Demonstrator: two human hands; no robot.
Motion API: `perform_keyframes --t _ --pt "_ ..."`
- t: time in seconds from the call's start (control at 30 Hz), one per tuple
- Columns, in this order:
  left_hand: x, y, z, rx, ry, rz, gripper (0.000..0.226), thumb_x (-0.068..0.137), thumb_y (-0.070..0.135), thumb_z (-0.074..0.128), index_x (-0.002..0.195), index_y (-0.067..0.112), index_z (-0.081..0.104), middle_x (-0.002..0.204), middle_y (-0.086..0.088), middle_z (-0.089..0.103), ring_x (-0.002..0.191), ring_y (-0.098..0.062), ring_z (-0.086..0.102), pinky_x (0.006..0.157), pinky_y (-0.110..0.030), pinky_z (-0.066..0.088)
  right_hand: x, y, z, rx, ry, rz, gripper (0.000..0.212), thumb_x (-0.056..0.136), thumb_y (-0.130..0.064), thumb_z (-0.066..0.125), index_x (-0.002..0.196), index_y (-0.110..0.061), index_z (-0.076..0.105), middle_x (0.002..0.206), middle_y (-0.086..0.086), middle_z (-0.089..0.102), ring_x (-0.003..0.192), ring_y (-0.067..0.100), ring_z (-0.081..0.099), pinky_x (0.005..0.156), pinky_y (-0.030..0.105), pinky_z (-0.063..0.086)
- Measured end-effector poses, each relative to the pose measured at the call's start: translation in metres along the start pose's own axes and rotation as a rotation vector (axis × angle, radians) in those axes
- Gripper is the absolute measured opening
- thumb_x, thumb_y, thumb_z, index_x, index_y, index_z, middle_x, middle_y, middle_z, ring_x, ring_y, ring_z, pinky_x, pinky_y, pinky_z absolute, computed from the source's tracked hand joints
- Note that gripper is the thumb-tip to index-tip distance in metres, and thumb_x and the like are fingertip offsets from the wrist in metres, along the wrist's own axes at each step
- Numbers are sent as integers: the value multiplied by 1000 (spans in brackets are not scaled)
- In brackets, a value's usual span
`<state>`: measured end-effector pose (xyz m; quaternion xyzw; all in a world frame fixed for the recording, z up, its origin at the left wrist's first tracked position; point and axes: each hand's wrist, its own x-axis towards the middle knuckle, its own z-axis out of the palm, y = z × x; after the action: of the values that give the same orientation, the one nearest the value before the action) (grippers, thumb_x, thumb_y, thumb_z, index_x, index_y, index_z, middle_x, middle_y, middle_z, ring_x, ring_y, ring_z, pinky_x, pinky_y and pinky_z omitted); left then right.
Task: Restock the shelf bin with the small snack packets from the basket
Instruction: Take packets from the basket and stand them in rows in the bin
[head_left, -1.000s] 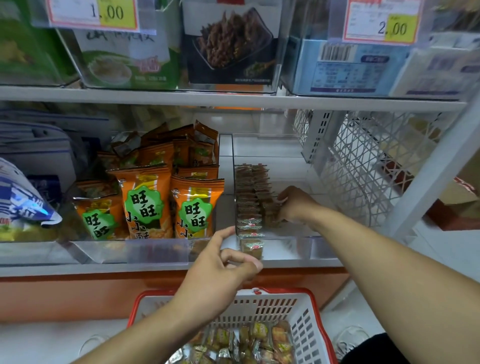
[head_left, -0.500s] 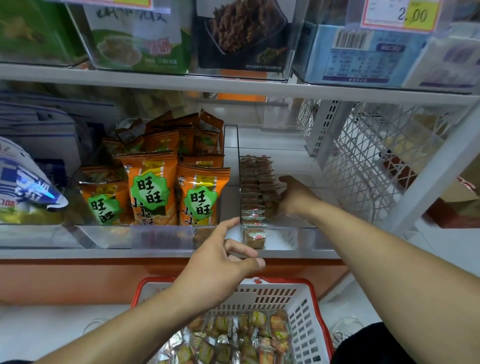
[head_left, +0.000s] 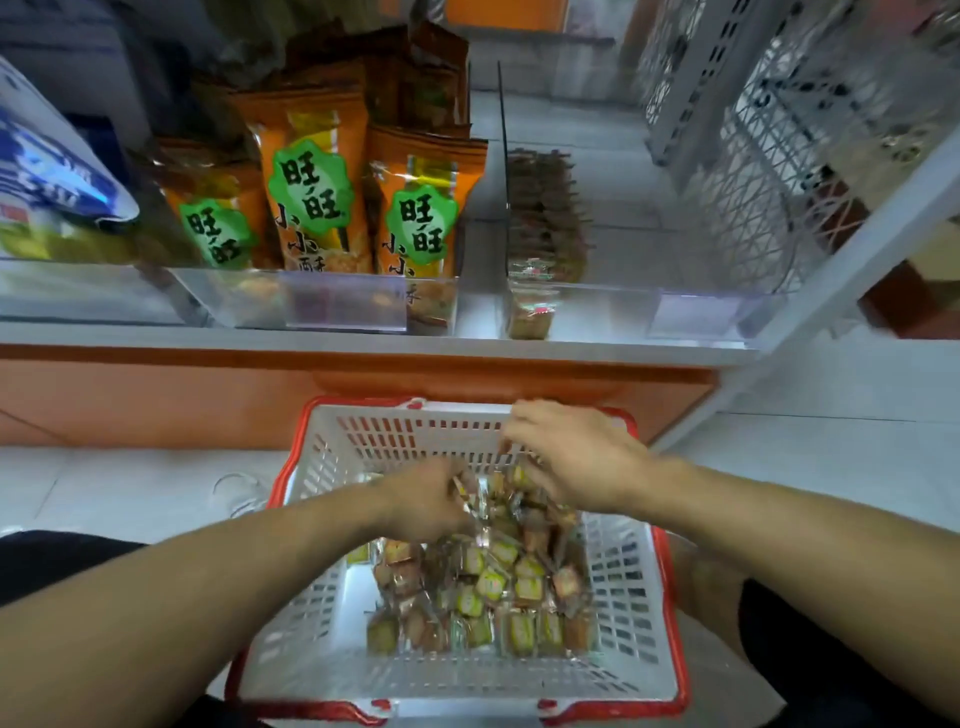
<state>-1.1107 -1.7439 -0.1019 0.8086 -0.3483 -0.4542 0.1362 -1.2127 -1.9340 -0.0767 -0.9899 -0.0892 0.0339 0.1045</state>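
Head view: both hands reach into the basket at lower centre, left hand and right hand each gripping snack packets. Orange bags upper left read "旺旺". The clear shelf bin sits upper right.

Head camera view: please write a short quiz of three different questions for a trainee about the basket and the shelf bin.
1. True or false: both hands are inside the white basket.
2. In the clear shelf bin, the row of small snack packets stands along which side: A left, B right?
3. What colour is the basket's rim?

Key: 1 true, left hand and right hand are among the loose packets; 2 A; 3 red.
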Motion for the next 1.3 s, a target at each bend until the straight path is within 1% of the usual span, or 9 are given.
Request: perform_keyframes --t 0.1,0.27,0.37,0.5,0.7,0.87,1.0,1.2,1.3 --pt "9 -44 18 272 -146 -182 53 92 35 66 141 19 51 141 -6 58 120 -25 59 96 -32 49 -27 10 69 128 -497 287 29 92 -15 60 120 -24 59 127 0 58 119 22 55 96 33 46" --pt "27 -84 42 426 -174 -215 66 91 31 69 151 20 43 150 -7 50 133 -28 52 107 -34 45 -44 8 143 205 -707 369 94 77 -18 80 154 -35 29 161 1 29 143 26 35 114 37 36" --pt "43 -98 80 488 -217 -151 63 89 23 70 146 23 44 148 -9 48 130 -29 50 108 -40 47 -44 -2 169 128 -771 218 117 75 7 70 155 -48 4 168 -10 -11 154 25 5 118 49 29" --pt "57 -108 133 405 -205 -195 99 83 33 80 159 36 18 168 -14 10 152 -43 18 120 -55 34 -42 -10 196 22 -830 48 105 86 0 64 158 -44 1 167 1 -19 155 35 -4 117 56 31" --pt "77 -112 152 390 -158 -244 122 82 40 82 158 45 -13 170 -8 -14 155 -44 -11 116 -70 27 -36 -6 208 130 -738 192 98 74 12 59 155 -32 24 168 1 -15 147 35 31 102 45 46" --pt "79 -115 155 462 -124 -130 102 91 21 73 163 35 1 171 -8 1 157 -35 0 121 -53 32 -24 -5 219 141 -699 263 112 76 2 72 156 -41 7 168 4 -10 145 36 33 101 44 47" --pt "78 -108 153 587 -119 -57 67 91 24 70 150 25 37 153 -10 31 144 -34 28 104 -50 48 -16 -7 225 166 -652 258 115 70 6 75 153 -41 11 147 9 31 120 31 51 91 46 52" --pt "78 -109 156 517 -165 -19 43 88 17 70 127 25 54 137 -9 38 116 -32 57 90 -42 54 -8 -16 231 214 -625 380 77 70 17 61 136 -16 40 137 8 31 75 17 50 55 31 42" --pt "77 -114 156 485 -189 -9 39 87 13 70 122 24 57 134 -8 40 115 -31 59 93 -41 55 -6 -17 229 246 -619 364 69 72 9 64 131 -18 40 127 5 38 77 18 51 56 32 39"
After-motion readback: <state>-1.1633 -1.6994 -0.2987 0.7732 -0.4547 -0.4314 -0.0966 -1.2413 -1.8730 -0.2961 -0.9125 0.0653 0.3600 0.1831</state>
